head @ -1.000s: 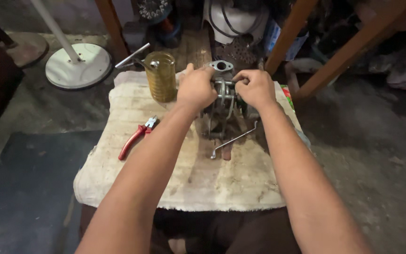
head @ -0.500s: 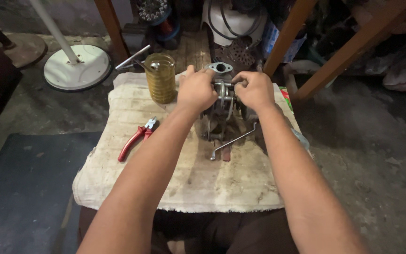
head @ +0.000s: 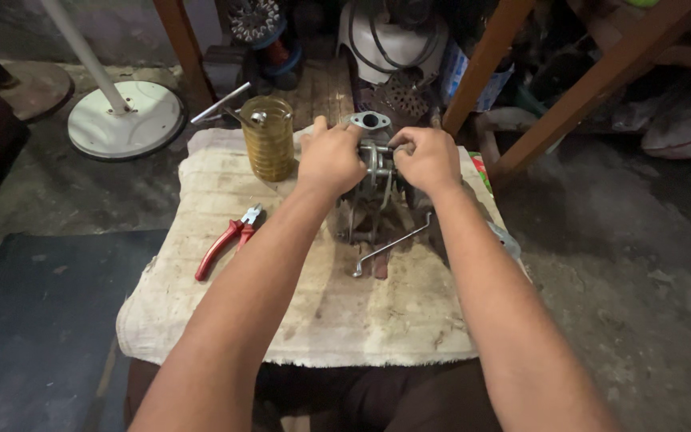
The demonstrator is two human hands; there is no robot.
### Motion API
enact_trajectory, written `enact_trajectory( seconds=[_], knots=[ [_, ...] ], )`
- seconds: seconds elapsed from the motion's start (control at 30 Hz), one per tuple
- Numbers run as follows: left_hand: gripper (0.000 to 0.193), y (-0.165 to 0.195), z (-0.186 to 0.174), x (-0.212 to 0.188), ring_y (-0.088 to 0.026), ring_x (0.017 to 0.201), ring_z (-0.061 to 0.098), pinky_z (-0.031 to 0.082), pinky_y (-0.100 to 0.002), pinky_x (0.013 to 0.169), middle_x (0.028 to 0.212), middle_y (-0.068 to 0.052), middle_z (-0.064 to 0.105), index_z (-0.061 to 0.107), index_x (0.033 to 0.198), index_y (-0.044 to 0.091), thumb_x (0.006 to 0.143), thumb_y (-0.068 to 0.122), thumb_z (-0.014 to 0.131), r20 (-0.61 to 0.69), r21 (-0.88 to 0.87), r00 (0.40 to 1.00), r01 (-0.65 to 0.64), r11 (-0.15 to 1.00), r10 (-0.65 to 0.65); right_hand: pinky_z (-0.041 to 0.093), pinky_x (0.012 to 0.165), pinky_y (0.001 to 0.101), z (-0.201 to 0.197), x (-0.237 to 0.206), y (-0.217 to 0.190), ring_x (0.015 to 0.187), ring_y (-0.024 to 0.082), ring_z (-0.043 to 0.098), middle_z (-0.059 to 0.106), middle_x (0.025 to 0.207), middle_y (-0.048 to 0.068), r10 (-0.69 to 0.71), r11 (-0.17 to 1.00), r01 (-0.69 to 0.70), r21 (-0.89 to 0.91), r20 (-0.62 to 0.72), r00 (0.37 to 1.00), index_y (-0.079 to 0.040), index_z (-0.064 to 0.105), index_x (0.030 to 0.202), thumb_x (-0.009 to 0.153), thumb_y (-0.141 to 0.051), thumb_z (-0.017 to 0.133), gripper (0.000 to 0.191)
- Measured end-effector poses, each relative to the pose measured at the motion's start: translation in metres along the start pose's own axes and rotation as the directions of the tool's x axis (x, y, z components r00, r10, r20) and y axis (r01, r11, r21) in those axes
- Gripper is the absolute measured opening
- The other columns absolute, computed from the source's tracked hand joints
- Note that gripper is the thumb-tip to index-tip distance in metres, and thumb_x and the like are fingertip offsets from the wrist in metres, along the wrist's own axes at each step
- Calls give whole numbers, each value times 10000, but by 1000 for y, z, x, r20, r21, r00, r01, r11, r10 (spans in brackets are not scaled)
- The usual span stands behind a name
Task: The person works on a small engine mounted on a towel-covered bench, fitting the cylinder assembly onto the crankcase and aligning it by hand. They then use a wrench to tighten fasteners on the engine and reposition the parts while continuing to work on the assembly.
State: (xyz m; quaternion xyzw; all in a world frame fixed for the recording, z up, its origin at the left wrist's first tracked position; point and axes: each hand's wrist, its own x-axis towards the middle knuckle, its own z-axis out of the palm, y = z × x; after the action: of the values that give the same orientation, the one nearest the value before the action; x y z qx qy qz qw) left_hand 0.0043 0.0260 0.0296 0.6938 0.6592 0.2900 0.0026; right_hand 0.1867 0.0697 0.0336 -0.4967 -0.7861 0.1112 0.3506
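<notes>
Gripping grey, grimy cast-metal engine part (head: pixel 371 172) w/ oval flange at 12: left hand (head: pixel 330 157) & right hand (head: pixel 428 159), both closed tight.

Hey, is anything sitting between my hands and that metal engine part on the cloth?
Nothing visible is in the way. The left hand and right hand are both already on the metal engine part. The glass jar stands to its left, and the red pliers lie apart on the cloth.

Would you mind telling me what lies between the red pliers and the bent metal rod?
In the head view, only the left forearm crosses above the cloth between pliers and rod.
</notes>
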Motion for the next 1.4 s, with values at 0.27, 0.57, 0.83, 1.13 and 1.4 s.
enact_trajectory(
  seconds=[0.27,0.57,0.83,1.13,1.4],
  knots=[
    [336,-1,-2,-2,-356,1166,503,419,-569,939,1153,-14,720,723,1064,153,732,130,674,-15,-87,1000,10,996,-11,513,599,364,-1,-2,-2,580,240,649,667,645,84,27,999,-27,18,17,999,-153,792,936,773,-133,656,212],
    [413,-2,1,-1,-360,1165,496,408,-609,934,1176,-18,715,704,1125,139,716,115,648,8,-67,999,38,997,-37,514,597,373,0,-1,-3,582,256,648,668,644,95,57,998,-57,1,16,998,-162,786,957,750,-140,663,242],
    [335,-4,1,-2,-372,1186,492,410,-623,949,1177,-35,716,732,1099,149,769,154,672,-19,-73,1000,4,997,-5,550,659,394,3,-1,1,678,302,694,701,726,128,-20,999,20,-48,-12,1000,-161,800,937,754,-146,666,228],
    [351,-1,-6,-1,-349,1211,483,398,-634,977,1205,-2,712,748,1115,176,779,134,656,29,-83,998,54,995,-52,544,652,400,1,0,0,667,305,686,694,709,125,-23,998,23,-62,-1,1000,-168,808,936,745,-145,671,235],
    [389,0,-6,-2,-352,1195,483,411,-617,958,1191,-9,709,727,1120,154,734,135,682,34,-69,998,54,996,-52,538,644,401,-1,-1,-2,663,304,683,690,707,125,-55,998,55,-31,-6,998,-149,794,937,738,-135,665,237]
  ],
)
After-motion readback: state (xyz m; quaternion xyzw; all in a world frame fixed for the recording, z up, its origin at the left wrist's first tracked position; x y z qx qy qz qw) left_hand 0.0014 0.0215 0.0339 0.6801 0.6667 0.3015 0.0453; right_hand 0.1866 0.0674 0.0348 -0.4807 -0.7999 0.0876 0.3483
